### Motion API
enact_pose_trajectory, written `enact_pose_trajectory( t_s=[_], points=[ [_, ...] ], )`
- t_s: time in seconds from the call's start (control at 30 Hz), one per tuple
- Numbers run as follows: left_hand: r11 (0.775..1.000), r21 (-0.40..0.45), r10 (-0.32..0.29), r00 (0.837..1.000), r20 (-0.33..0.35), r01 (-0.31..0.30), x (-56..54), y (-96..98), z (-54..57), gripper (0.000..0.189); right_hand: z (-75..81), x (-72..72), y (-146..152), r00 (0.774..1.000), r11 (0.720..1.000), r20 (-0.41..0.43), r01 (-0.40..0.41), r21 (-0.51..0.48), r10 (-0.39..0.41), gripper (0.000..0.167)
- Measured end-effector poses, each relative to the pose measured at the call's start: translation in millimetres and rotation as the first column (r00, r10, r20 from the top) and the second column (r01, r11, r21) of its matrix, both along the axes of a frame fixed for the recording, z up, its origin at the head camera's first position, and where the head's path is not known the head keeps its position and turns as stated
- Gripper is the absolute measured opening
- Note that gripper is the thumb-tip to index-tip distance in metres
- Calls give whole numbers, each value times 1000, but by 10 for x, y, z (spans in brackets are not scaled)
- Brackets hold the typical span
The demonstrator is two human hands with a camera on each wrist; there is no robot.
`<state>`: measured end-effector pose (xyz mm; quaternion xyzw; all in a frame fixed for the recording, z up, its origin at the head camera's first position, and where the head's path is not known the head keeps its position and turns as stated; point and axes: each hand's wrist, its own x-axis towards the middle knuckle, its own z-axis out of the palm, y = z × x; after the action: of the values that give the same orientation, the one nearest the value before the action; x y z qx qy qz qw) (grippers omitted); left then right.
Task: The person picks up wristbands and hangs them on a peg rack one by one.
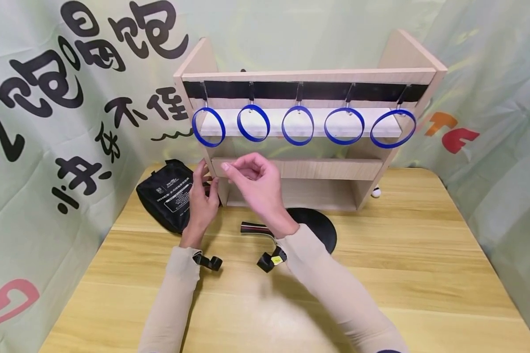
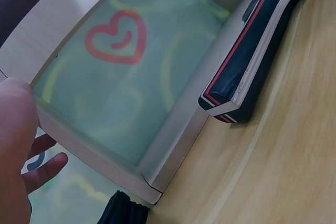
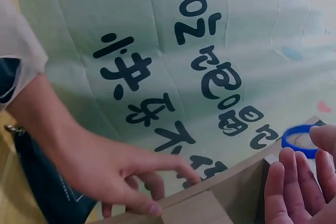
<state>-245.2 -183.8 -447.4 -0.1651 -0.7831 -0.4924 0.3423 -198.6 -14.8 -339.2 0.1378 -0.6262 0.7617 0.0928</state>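
Note:
My left hand (image 1: 203,201) is at the left side panel of a wooden shelf unit (image 1: 335,169), holding its edge with the thumb at the front board and fingers around the outside. In the left wrist view, that thumb (image 2: 18,103) lies against the board. My right hand (image 1: 258,184) is raised before the shelf's left half, fingers loosely curled, thumb near the index finger. Nothing shows between its fingers (image 3: 294,187) in the right wrist view. Beneath the right wrist lies a table tennis paddle (image 1: 320,228), black face up, its handle (image 2: 236,72) pointing left.
Several blue rings (image 1: 312,135) hang from hooks on the shelf's black strip (image 1: 327,91). A black printed bag (image 1: 168,196) lies left of the shelf. A small white ball (image 1: 376,192) is at its right. Printed cloth (image 1: 35,206) surrounds the wooden table (image 1: 424,264).

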Motion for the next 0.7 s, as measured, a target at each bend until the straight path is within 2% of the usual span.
enact_pose_trajectory(
  t_s=[0.33, 0.5, 0.7],
  points=[
    [1000, -9, 0, 1000, 7, 0, -24, 40, 5, 53, -215, 86, 287, 999, 998, 41, -28, -48, 30, 10],
    [1000, -5, -5, 1000, 26, 5, -22, 36, -42, 53, -325, 177, 467, 998, 999, 58, 21, 44, -24, 11],
    [1000, 5, -1, 998, 65, 1, -172, -50, -177, 56, -354, 269, 686, 996, 991, 38, 77, 107, -82, 14]
  ],
)
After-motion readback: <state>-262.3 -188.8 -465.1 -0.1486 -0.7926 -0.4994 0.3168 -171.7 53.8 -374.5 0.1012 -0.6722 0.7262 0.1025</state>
